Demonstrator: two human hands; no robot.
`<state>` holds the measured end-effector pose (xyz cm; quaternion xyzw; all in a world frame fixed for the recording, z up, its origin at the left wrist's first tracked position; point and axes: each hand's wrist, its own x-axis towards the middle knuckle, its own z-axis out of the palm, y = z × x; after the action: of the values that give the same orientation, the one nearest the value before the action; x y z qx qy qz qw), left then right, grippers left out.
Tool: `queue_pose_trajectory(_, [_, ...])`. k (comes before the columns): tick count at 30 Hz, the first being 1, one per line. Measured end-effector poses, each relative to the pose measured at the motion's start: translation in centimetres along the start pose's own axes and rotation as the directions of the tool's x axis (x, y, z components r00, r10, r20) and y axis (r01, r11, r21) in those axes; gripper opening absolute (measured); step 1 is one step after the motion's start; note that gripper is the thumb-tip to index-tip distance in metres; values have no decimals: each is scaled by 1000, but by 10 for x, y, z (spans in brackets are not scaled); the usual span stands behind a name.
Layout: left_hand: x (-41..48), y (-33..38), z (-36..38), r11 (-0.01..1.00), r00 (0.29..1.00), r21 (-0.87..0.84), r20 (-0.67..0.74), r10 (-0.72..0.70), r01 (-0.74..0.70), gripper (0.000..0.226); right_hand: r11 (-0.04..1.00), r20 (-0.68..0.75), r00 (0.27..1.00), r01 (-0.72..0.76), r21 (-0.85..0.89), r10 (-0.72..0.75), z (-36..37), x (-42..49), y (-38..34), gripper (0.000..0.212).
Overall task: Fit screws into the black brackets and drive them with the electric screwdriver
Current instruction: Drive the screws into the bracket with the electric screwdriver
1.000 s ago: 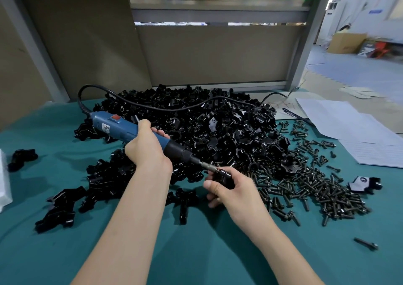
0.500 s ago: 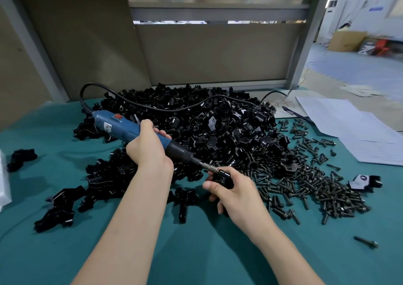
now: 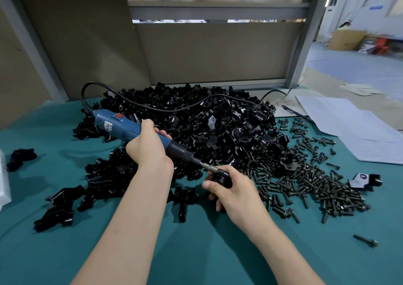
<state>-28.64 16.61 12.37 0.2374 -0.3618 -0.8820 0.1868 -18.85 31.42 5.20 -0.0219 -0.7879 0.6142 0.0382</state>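
Head view: teal table [image 3: 196, 252], brown partition [image 3: 213, 51] behind.

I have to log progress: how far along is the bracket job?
Done: I cannot tell; the small group of brackets lying apart on the left may be finished ones. In hand: the left hand holds the screwdriver, its bit on the bracket gripped in the right hand. Left: most of it, judging by the big bracket pile and the spread of loose screws.
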Motion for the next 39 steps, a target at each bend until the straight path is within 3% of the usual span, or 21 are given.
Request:
queue_pose_trajectory(6, [6, -4, -4, 1000, 998, 20, -61, 0, 1, 22, 986, -5, 998, 57, -159, -59, 0, 0, 0, 25])
queue_pose_trajectory(21, [5, -1, -1, 1000, 999, 12, -41, 5, -5, 20, 990, -4, 999, 53, -133, -54, -1, 0, -1, 28])
queue_pose_trajectory(29, [14, 13, -5, 988, 988, -2, 7, -156, 156, 16, 981, 23, 996, 90, -173, -88, 1, -3, -3, 22])
queue_pose_trajectory(32, [31, 27, -11, 981, 984, 79, -15, -179, 180, 14, 999, 23, 999, 42, 16, -42, -1, -5, -4, 22])
queue_pose_trajectory(36, [41, 34, -15, 936, 980, 292, -74, -183, 197, 33, 980, 19, 1000, 8, 197, -12, -6, -5, -8, 30])
queue_pose_trajectory(39, [30, 31, -9, 901, 998, 429, -17, -59, 61, 51, 920, -6, 1000, -25, 392, 30, -8, -4, -8, 44])
